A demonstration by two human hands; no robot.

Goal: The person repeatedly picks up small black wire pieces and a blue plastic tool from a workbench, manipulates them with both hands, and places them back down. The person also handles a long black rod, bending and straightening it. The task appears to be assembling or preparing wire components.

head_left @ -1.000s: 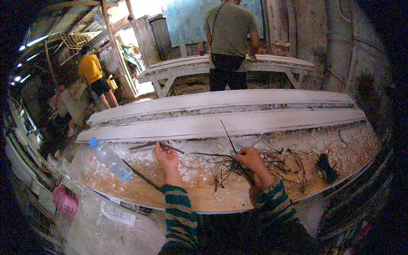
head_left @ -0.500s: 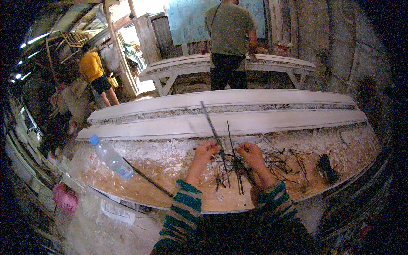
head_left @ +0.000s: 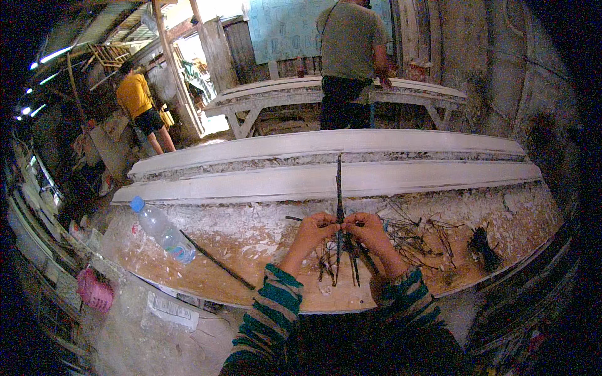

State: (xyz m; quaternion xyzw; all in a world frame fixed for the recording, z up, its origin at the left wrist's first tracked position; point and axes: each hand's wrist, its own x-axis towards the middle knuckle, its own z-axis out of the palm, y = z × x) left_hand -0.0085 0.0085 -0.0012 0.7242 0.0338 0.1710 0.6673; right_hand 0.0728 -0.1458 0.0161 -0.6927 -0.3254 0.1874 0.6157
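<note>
My left hand point(head_left: 313, 230) and my right hand point(head_left: 369, 230) meet over the middle of the worktable point(head_left: 282, 291), thumbs and fingertips pinched. Between them the thin dark strips point(head_left: 339, 188) stand almost upright, brought together side by side. I cannot tell how many strips each hand grips. Beneath the hands lie more dark pieces, partly hidden by them. To the right of my right hand is a loose tangle of thin dark strands point(head_left: 426, 241). A dark bundle point(head_left: 481, 249) lies farther right.
A clear bottle with a blue cap point(head_left: 162, 227) and a long dark rod point(head_left: 216, 260) lie on the left. Two long white boards point(head_left: 301, 180) span the table's far side. Beyond stand a person in grey point(head_left: 352, 47) at a white bench point(head_left: 269, 99) and one in yellow point(head_left: 135, 97). A pink basket point(head_left: 95, 291) is lower left.
My two hands have come together, and the strips, apart and slanted before, now meet upright between them. The person in grey has shifted to the right.
</note>
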